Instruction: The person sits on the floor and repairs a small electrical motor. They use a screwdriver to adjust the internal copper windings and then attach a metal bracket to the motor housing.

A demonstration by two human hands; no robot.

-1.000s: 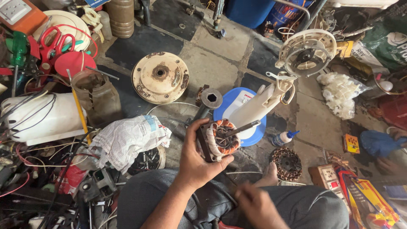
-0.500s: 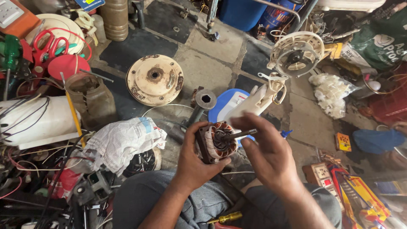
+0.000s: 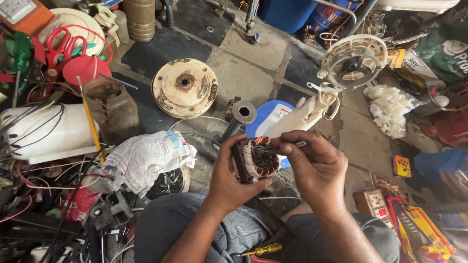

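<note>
Stator (image 3: 257, 159), a small motor core with copper windings and pale insulation, sits above the person's lap, gripped around its dark outer frame by the left hand (image 3: 229, 178), whose fingers curl closed about it. A second ago that hand held the core alone while the right hand (image 3: 316, 168) was low by the knee; now the right hand has come up beside it, fingers pinched narrow on a thin metal tool (image 3: 292, 145) whose tip reaches in over the windings. Both hands are thus engaged on the core, so the work appears to have shifted from holding to probing its centre. Just beyond lie a blue lid (image 3: 265, 119), a cream fan housing (image 3: 184, 87) and crumpled newspaper (image 3: 146, 158); a yellow-handled screwdriver (image 3: 261, 250) rests on the lap.
</note>
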